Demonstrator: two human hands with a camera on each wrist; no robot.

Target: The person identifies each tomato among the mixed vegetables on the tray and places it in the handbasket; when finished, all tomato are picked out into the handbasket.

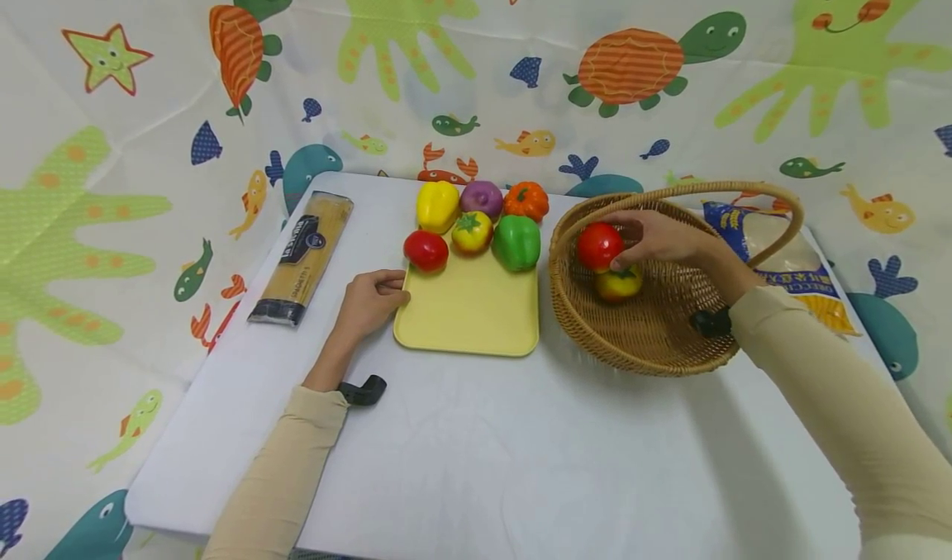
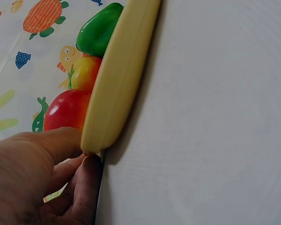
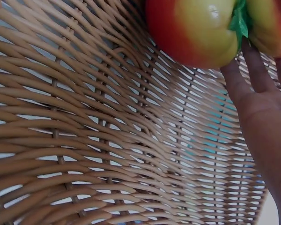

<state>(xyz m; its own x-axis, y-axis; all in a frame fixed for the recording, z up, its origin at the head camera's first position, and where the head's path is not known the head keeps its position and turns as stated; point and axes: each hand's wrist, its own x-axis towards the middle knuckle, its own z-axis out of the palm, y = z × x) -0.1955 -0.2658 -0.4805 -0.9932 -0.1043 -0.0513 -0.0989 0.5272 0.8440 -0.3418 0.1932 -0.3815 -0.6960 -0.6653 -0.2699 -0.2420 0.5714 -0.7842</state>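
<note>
My left hand [image 1: 372,302] pinches the left edge of the yellow tray [image 1: 467,312]; the left wrist view shows thumb and fingers at its corner. My right hand [image 1: 658,238] reaches under the handle of the wicker basket [image 1: 662,337] and grips a red tomato [image 1: 597,246]. Just below that tomato, a yellow-and-red tomato [image 1: 616,286] with a green stem [image 3: 241,21] lies in the basket. On the tray's far part sit a red tomato-like vegetable [image 1: 426,252], another yellow-and-red tomato [image 1: 472,234] and a green bell pepper [image 1: 516,243].
Behind these are a yellow pepper [image 1: 438,206], a purple onion [image 1: 482,199] and an orange pumpkin [image 1: 526,201]. A spaghetti pack [image 1: 303,258] lies on the white table [image 1: 476,453] at left. A blue-and-yellow bag [image 1: 788,254] lies behind the basket at right.
</note>
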